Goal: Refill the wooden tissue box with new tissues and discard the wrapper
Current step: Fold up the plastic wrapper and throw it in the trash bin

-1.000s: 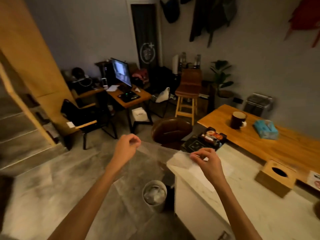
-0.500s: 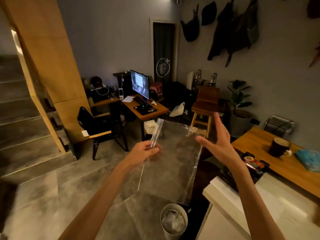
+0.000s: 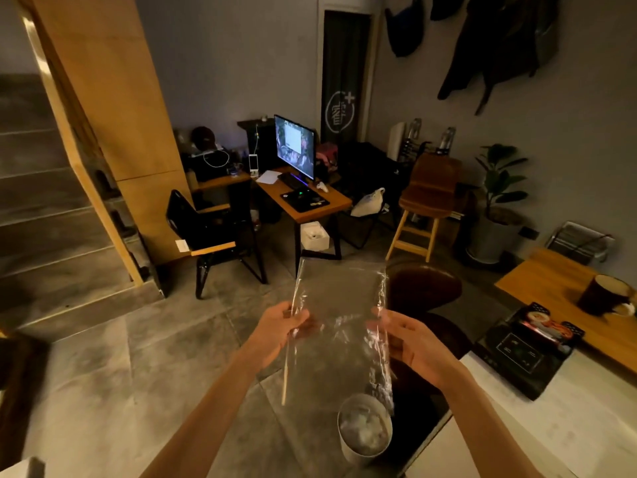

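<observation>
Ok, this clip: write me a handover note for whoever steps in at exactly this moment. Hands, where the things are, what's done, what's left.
Left hand: pinching the left edge of the clear wrapper.
Right hand: gripping its right edge; the wrapper hangs flat and empty between both hands.
Bin: on the floor just below the wrapper's lower end, already holding crumpled waste.
Wooden tissue box: out of view, so the refill cannot be confirmed from here.
Left: probably crumple the wrapper and drop it into the bin.

I see two bare forearms, no sleeves, watch or rings showing, ending in the left hand and right hand.
</observation>
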Motion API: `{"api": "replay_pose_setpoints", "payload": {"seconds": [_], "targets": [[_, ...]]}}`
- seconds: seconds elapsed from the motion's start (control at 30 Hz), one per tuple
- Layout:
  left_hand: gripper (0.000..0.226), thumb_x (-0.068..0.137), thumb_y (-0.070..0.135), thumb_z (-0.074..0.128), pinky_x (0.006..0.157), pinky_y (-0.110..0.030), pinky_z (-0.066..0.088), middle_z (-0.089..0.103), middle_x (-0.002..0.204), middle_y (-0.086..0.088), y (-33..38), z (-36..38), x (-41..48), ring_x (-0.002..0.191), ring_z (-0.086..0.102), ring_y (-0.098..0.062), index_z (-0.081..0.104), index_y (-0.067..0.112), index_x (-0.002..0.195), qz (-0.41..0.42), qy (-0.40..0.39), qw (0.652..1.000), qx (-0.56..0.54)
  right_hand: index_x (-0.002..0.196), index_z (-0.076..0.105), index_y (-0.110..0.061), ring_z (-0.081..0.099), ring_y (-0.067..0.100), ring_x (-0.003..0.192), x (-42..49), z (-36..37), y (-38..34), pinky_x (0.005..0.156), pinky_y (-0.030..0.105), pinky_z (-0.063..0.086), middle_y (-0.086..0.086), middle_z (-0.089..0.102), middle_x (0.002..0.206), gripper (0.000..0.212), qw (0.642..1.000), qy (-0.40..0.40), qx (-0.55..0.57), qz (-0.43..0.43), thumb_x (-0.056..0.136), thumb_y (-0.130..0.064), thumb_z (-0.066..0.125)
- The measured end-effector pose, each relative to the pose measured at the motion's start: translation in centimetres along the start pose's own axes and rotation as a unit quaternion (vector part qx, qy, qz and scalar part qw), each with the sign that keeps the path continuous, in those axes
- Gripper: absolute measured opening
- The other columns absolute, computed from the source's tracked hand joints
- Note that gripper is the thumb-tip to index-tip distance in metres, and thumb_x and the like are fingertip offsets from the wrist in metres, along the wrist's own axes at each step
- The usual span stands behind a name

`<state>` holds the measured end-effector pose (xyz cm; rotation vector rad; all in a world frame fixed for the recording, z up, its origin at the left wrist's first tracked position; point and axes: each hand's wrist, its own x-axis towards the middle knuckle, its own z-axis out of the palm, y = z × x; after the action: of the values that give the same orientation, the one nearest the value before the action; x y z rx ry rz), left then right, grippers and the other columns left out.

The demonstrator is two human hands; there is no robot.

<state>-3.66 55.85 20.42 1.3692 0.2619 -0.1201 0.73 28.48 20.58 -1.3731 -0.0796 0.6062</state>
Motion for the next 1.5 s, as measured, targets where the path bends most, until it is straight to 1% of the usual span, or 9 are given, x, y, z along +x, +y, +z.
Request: {"api": "replay_pose_setpoints", "payload": {"seconds": [0.17,0.33,0.53,0.77,0.87,0.97,1.2,1.37,1.5], "targets": [[0.025,0.097,0.012,0.054,0.097,-0.048,0.053,0.070,0.115,-0.020,-0.4,-0.6,1.4,0.107,0.068,-0.033,0.060,0.004,0.119,-0.027,-0.047,0.999,0.005,0.125,0.064,-0.009,0.066,0.015,0.079,1.4,-0.9,0.1,0.073,0.029,0.057,0.006,0.072,0.094,0.033,0.999,0.035,0.012,0.000,0.092,-0.008,0.061],[0.025,0.091,0.002,0.060,0.085,-0.039,0.059,0.072,0.112,-0.019,-0.8,-0.3,3.8,0.101,0.071,-0.032,0.063,0.003,0.116,-0.022,-0.035,0.998,0.052,0.128,0.063,-0.019,0.069,0.026,0.097,2.0,-3.5,-1.7,0.084,0.044,0.059,0.012,0.070,0.119,0.041,0.998,-0.051,0.033,0.027,0.089,-0.004,0.061],[0.038,0.089,-0.003,0.061,0.080,-0.037,0.061,0.074,0.106,-0.016,-0.5,2.3,6.7,0.092,0.073,-0.027,0.066,0.017,0.121,0.008,-0.046,0.999,-0.010,0.121,0.067,-0.015,0.071,0.024,0.098,4.7,-6.5,-3.6,0.077,0.032,0.061,0.018,0.069,0.120,0.038,0.999,0.016,-0.002,-0.034,0.092,0.005,0.054],[0.032,0.088,-0.010,0.051,0.058,-0.028,0.058,0.072,0.086,-0.009,2.1,6.6,10.5,0.074,0.066,-0.022,0.072,0.008,0.071,0.059,0.020,0.994,-0.092,0.096,0.076,0.000,0.056,0.022,0.128,7.5,-8.9,-7.5,0.102,0.042,0.049,0.006,0.066,0.129,0.033,0.978,0.001,-0.091,-0.189,0.092,0.012,0.046],[0.050,0.089,-0.016,0.038,0.068,-0.036,0.058,0.072,0.092,-0.011,3.3,7.8,12.5,0.080,0.069,-0.026,0.062,0.011,0.055,0.065,0.016,0.993,-0.102,0.124,0.065,-0.006,0.050,0.029,0.133,8.3,-11.2,-9.4,0.106,0.055,0.041,0.011,0.052,0.145,0.038,0.985,-0.075,-0.018,-0.155,0.097,0.002,0.040],[0.050,0.091,-0.014,0.035,0.074,-0.042,0.055,0.071,0.094,-0.012,4.4,8.9,14.2,0.082,0.066,-0.030,0.061,0.011,0.056,0.088,0.018,0.994,-0.070,0.146,0.039,-0.033,0.047,0.040,0.132,9.0,-13.1,-11.2,0.106,0.064,0.037,0.008,0.049,0.147,0.068,0.979,-0.124,0.150,-0.060,0.085,-0.021,0.067],[0.039,0.085,-0.021,0.034,0.092,-0.044,0.053,0.064,0.129,-0.010,6.4,9.1,15.5,0.116,0.063,-0.026,0.064,0.003,0.083,0.094,-0.086,0.992,-0.011,0.142,0.043,-0.038,0.070,0.022,0.099,12.1,-14.2,-13.0,0.096,0.047,0.054,0.007,0.067,0.115,0.072,0.985,0.012,-0.156,-0.070,0.083,-0.008,0.073],[0.046,0.088,0.025,0.066,0.103,-0.031,0.046,0.058,0.136,0.006,9.5,9.7,16.0,0.126,0.055,-0.009,0.052,0.025,0.133,0.128,-0.104,0.967,0.195,0.143,0.040,-0.036,0.069,0.004,0.088,13.3,-13.1,-18.8,0.078,0.022,0.057,-0.003,0.071,0.100,0.069,0.914,-0.080,-0.372,-0.137,0.088,-0.004,0.066],[0.036,0.087,0.022,0.071,0.097,-0.040,0.054,0.068,0.121,-0.010,8.9,13.6,17.5,0.111,0.066,-0.023,0.062,0.019,0.122,0.069,-0.129,0.953,0.265,0.146,0.034,-0.037,0.063,-0.010,0.094,15.1,-10.0,-21.0,0.082,0.014,0.048,-0.010,0.068,0.103,0.070,0.853,-0.103,-0.480,-0.175,0.089,-0.013,0.066]]}}
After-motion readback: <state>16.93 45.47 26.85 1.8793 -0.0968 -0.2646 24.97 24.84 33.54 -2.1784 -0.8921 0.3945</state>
